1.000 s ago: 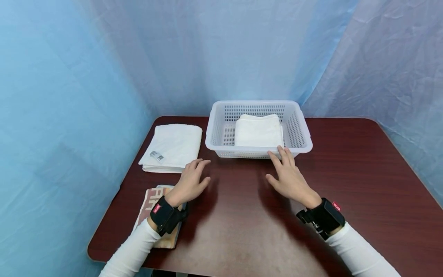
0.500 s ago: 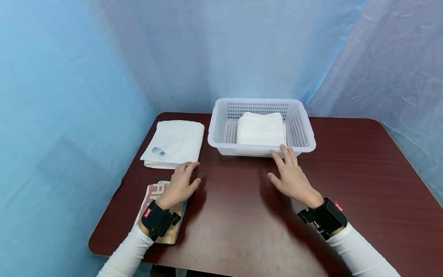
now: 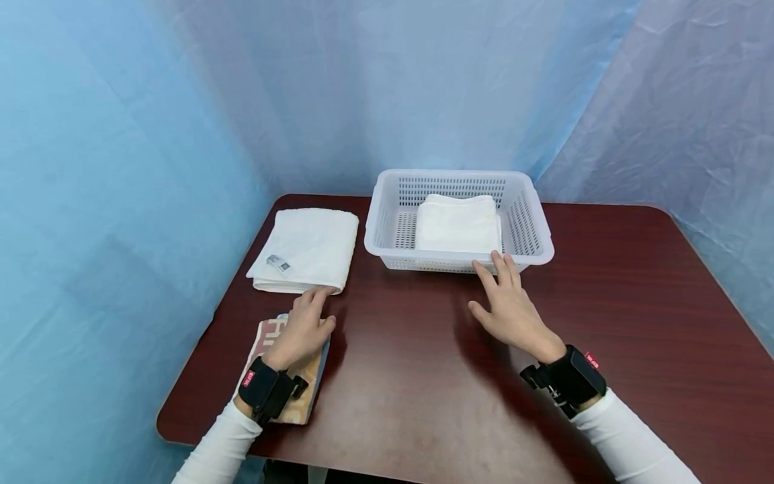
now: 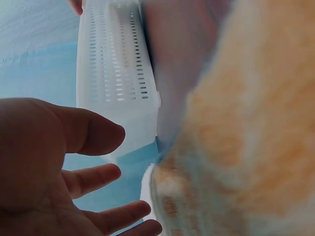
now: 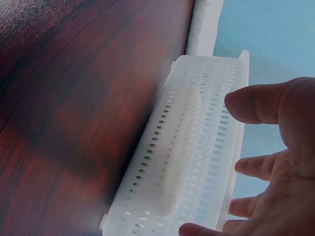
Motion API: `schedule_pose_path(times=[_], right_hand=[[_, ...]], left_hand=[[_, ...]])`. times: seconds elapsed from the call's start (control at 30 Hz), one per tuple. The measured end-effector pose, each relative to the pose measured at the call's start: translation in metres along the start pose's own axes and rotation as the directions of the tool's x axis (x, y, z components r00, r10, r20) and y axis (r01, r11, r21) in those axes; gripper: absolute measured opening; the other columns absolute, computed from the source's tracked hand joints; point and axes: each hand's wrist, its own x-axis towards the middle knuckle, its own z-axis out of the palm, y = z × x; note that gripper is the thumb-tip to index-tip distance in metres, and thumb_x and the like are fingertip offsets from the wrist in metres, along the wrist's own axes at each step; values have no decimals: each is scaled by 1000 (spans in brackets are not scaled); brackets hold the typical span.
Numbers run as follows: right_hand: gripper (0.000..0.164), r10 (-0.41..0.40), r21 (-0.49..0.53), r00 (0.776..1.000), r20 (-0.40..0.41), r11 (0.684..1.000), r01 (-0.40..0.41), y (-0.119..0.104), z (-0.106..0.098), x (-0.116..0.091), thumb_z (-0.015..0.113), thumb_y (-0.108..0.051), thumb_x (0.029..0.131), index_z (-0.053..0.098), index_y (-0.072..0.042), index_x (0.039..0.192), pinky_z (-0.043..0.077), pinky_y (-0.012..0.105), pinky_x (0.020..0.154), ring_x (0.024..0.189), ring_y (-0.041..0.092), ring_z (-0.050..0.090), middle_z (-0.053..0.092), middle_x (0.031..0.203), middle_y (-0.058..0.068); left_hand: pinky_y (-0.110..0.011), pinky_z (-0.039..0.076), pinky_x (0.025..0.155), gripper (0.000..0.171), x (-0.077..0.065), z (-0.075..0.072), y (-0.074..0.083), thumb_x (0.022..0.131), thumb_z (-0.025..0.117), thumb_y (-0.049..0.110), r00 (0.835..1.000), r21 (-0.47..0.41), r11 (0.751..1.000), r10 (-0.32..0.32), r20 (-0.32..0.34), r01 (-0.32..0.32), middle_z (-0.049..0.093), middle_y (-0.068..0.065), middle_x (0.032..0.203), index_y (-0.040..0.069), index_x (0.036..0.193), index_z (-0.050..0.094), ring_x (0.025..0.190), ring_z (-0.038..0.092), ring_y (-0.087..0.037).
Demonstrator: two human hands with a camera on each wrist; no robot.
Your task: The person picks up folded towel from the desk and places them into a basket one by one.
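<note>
My left hand (image 3: 302, 334) hovers over a folded patterned towel (image 3: 300, 396) in pink and orange tones, its fingers extended and relaxed. Its fingertips overlap the near edge of a folded white towel (image 3: 314, 245) in the head view. In the left wrist view the patterned towel (image 4: 256, 108) fills the right side, beside the spread fingers. My right hand (image 3: 510, 316) has its fingers spread at the front rim of a white plastic basket (image 3: 387, 254). Inside the basket lies another folded white towel (image 3: 457, 225). The right wrist view has the thumb and fingers along the basket's rim (image 5: 236, 147).
All of it stands on a dark reddish-brown table (image 3: 411, 363). A label (image 3: 279, 265) shows on the left white towel. Blue cloth curtains (image 3: 447, 87) hang behind the table and along its left side.
My left hand has moved left and slightly toward me, further over the patterned towel. The right hand stays at the basket rim. The head view has shifted slightly.
</note>
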Motion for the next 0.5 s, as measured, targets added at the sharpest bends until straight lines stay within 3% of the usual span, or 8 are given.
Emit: schedule_pose_path(times=[0.23, 0.5], right_hand=[[70, 1, -4, 1000, -3, 1000, -1, -1, 0, 0, 64, -19, 95, 31, 0, 153, 34, 73, 97, 149, 47, 1, 8, 160, 31], [69, -1, -2, 1000, -11, 1000, 1, 0, 1, 0, 65, -19, 95, 32, 0, 153, 36, 72, 96, 149, 47, 0, 7, 160, 30]], left_hand=[[-63, 35, 102, 54, -3, 1, -5, 96, 58, 6, 999, -14, 999, -43, 3, 43, 37, -30, 146, 1, 147, 42, 134, 34, -49], [-64, 34, 102, 55, -10, -10, -12, 97, 57, 10, 996, 3, 997, -83, -11, 83, 37, -31, 146, 1, 148, 40, 134, 34, -50]])
